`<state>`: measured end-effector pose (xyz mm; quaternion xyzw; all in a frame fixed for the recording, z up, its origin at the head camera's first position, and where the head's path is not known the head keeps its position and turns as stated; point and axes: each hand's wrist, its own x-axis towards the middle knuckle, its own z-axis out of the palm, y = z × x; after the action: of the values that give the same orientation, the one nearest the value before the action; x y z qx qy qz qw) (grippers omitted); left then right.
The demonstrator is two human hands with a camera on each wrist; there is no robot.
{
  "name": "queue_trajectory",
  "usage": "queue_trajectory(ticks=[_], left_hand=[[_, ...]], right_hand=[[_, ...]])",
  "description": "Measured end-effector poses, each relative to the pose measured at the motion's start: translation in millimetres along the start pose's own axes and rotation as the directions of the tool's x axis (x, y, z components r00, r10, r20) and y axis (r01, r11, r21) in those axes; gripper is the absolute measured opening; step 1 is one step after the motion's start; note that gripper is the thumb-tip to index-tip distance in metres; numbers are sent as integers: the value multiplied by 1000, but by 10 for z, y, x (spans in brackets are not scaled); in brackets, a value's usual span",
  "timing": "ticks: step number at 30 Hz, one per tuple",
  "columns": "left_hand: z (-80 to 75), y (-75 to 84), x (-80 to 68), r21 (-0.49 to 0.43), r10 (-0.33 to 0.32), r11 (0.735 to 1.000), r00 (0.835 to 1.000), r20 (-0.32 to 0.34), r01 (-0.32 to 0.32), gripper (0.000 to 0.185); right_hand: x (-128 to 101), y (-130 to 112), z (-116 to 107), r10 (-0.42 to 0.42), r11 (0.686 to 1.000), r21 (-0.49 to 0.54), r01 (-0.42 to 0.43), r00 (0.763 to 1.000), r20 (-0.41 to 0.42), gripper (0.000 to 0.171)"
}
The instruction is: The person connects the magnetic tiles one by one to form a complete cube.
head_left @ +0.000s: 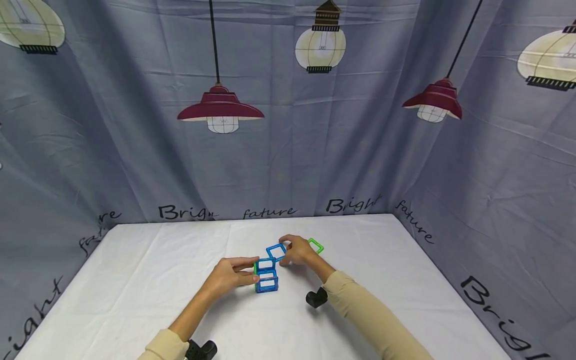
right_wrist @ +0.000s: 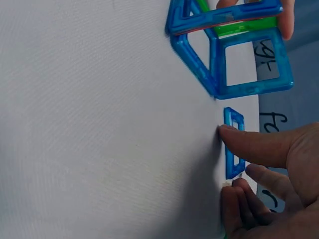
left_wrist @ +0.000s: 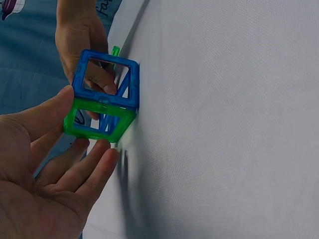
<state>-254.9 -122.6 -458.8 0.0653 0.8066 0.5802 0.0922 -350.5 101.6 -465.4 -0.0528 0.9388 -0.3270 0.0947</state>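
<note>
Left hand: left hand [head_left: 230,276] is reaching in from the lower left, fingertips touching the left side of the tile box [head_left: 266,276].
Tile box: blue and green square frames are standing joined as a small open box on the white table [head_left: 148,280].
Right hand: right hand [head_left: 298,251] is pinching a loose blue square tile [head_left: 276,251], tilted, just above and behind the box.
Green tile: green square tile [head_left: 316,245] is lying flat just behind the right fingers.
Sleeves: beige sleeves are covering both forearms.
Backdrop: grey curtain with printed lamps is hanging behind the table.
</note>
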Motion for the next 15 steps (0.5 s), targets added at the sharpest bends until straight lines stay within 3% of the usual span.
queue_trajectory(ticks=[15], left_hand=[[21, -23, 8, 33, -49, 998, 998, -44, 51, 50]], right_hand=[[-115, 26, -21, -41, 997, -71, 39, 999, -34, 57]])
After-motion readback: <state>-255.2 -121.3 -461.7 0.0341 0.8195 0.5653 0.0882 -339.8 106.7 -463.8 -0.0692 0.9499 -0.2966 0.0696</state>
